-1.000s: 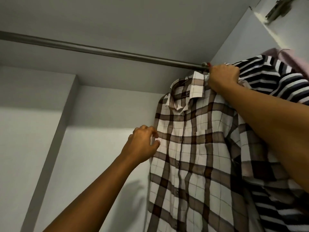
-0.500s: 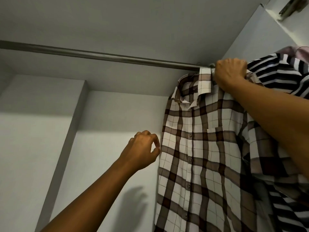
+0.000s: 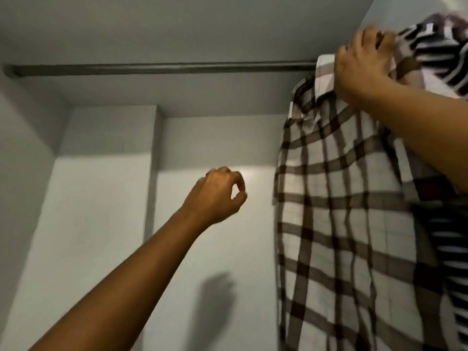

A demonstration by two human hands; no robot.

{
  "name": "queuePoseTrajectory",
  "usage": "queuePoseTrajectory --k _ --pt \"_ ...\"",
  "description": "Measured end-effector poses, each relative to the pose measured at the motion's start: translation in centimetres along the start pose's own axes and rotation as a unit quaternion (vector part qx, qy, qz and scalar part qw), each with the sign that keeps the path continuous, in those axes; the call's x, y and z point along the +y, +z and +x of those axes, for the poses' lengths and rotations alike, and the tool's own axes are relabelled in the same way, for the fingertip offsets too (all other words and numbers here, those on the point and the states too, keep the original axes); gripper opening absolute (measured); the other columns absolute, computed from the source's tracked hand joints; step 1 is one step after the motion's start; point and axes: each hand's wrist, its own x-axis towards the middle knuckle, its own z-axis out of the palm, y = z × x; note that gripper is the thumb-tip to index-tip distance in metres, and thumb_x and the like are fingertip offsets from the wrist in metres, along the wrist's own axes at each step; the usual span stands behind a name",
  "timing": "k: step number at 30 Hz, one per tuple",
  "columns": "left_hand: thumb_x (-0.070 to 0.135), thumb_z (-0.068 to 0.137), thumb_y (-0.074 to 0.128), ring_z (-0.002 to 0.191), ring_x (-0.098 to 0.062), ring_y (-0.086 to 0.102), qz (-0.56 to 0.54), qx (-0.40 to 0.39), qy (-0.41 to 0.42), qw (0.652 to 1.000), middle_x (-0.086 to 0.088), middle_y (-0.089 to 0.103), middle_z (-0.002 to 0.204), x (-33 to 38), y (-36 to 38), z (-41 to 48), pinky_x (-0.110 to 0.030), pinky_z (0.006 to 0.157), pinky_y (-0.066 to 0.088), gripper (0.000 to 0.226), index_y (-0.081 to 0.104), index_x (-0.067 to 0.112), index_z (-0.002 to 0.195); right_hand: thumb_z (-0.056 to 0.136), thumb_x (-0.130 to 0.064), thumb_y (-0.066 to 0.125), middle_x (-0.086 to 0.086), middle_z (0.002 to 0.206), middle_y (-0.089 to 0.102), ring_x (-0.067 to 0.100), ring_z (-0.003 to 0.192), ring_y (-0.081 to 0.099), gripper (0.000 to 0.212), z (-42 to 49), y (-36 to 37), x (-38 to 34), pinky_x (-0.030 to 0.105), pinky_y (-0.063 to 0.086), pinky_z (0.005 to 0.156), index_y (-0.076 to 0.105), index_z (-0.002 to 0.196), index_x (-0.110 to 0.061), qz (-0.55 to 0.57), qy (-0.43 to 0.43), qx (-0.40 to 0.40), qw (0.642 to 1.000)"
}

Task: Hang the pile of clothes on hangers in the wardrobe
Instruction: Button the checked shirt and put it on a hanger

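Observation:
A brown-and-white plaid shirt (image 3: 336,211) hangs from the metal wardrobe rail (image 3: 162,68) at the right end. My right hand (image 3: 362,57) is up at the shirt's collar beside the rail, fingers curled over the top of the fabric; the hanger itself is hidden under hand and cloth. A black-and-white striped garment (image 3: 435,46) hangs right behind the plaid shirt, with something pink above it. My left hand (image 3: 217,196) is raised in the air left of the shirt, clear of its edge, fingers curled with thumb near forefinger, holding nothing.
The wardrobe's grey back wall (image 3: 106,224) and ceiling surround the rail. A long bare stretch of rail runs to the left of the shirt. The wardrobe's right side wall (image 3: 395,13) is close behind the hung clothes.
My left hand has come away from the plaid shirt's front edge, leaving a gap. The shirt and my right hand have shifted right along the rail in view, and the image is blurred.

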Motion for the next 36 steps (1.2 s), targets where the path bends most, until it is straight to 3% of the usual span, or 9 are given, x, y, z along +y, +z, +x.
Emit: queuePoseTrajectory --k 3,6,9,12,17,21,26,31,36 --pt "0.033 0.090 0.054 0.098 -0.013 0.054 0.022 -0.006 -0.032 0.999 0.004 0.060 0.106 -1.4 -3.5 -4.2 -0.025 0.074 0.038 0.016 0.063 0.023 0.100 0.085 -0.011 0.057 0.029 0.139 0.029 0.044 0.133 0.022 0.045 -5.2 -2.2 -4.8 0.055 0.021 0.106 0.046 0.127 0.004 0.165 -0.029 0.007 0.986" --pt "0.032 0.091 0.054 0.096 -0.011 0.055 0.078 -0.046 -0.064 0.994 0.007 0.063 0.107 -2.5 -7.1 -9.2 -0.024 0.070 0.038 0.016 0.062 0.023 0.102 0.087 -0.015 0.053 0.029 0.115 0.050 0.044 0.111 0.042 0.028 -11.7 -4.8 -10.7 0.046 0.036 0.091 0.060 0.108 0.002 0.347 -0.086 -0.020 0.934" --pt "0.032 0.092 0.053 0.095 -0.011 0.056 0.163 -0.097 -0.109 0.976 0.009 0.063 0.105 -2.7 -11.6 -14.9 -0.024 0.067 0.036 0.017 0.060 0.023 0.105 0.089 -0.017 0.049 0.020 0.095 0.062 0.039 0.092 0.053 0.022 -18.7 -9.3 -15.9 0.039 0.044 0.077 0.066 0.094 -0.004 0.547 -0.126 -0.038 0.827" --pt "0.033 0.092 0.053 0.094 -0.011 0.057 0.260 -0.128 -0.154 0.945 0.009 0.063 0.105 -1.8 -17.3 -20.8 -0.027 0.071 0.047 0.018 0.058 0.024 0.107 0.091 -0.018 0.049 0.011 0.087 0.064 0.028 0.085 0.056 0.020 -25.0 -15.7 -19.3 0.032 0.044 0.071 0.066 0.091 -0.008 0.693 -0.129 -0.050 0.708" --pt "0.034 0.092 0.053 0.088 -0.010 0.060 0.398 -0.164 -0.283 0.857 0.011 0.062 0.102 3.6 -29.5 -31.0 -0.028 0.069 0.051 0.017 0.057 0.024 0.106 0.091 -0.018 0.051 0.005 0.078 0.061 0.022 0.075 0.054 0.014 -33.2 -27.9 -22.2 0.033 0.046 0.064 0.062 0.085 -0.011 0.846 -0.182 -0.062 0.497" --pt "0.033 0.091 0.052 0.077 -0.009 0.060 0.497 -0.170 -0.434 0.732 0.014 0.062 0.094 12.4 -40.1 -39.8 -0.023 0.059 0.039 0.012 0.056 0.027 0.100 0.087 -0.017 0.054 0.003 0.073 0.060 0.023 0.071 0.055 0.010 -37.5 -39.1 -20.9 0.033 0.048 0.063 0.061 0.080 -0.013 0.918 -0.217 -0.068 0.324" --pt "0.031 0.092 0.050 0.084 -0.014 0.062 0.597 -0.161 -0.586 0.524 0.012 0.067 0.092 29.2 -51.8 -47.9 -0.026 0.064 0.043 0.010 0.056 0.028 0.099 0.087 -0.013 0.059 0.008 0.074 0.061 0.029 0.072 0.058 0.007 -42.0 -54.6 -13.8 0.042 0.052 0.064 0.062 0.081 -0.010 0.950 -0.289 -0.063 0.098" --pt "0.029 0.092 0.050 0.081 -0.018 0.063 0.669 -0.102 -0.656 0.336 0.009 0.070 0.091 48.6 -59.0 -51.2 -0.026 0.063 0.042 0.012 0.059 0.025 0.099 0.085 -0.015 0.053 0.007 0.068 0.058 0.030 0.067 0.056 0.012 -46.6 -68.8 -1.2 0.042 0.050 0.062 0.062 0.078 -0.011 0.930 -0.349 -0.025 -0.111" --pt "0.027 0.091 0.054 0.084 -0.023 0.066 0.717 -0.062 -0.666 0.194 -0.001 0.070 0.095 66.9 -61.7 -51.7 -0.032 0.068 0.053 0.017 0.062 0.018 0.102 0.083 -0.007 0.062 0.006 0.070 0.061 0.025 0.066 0.057 0.005 -49.7 -78.9 13.5 0.038 0.050 0.062 0.064 0.080 -0.011 0.881 -0.382 0.017 -0.278"
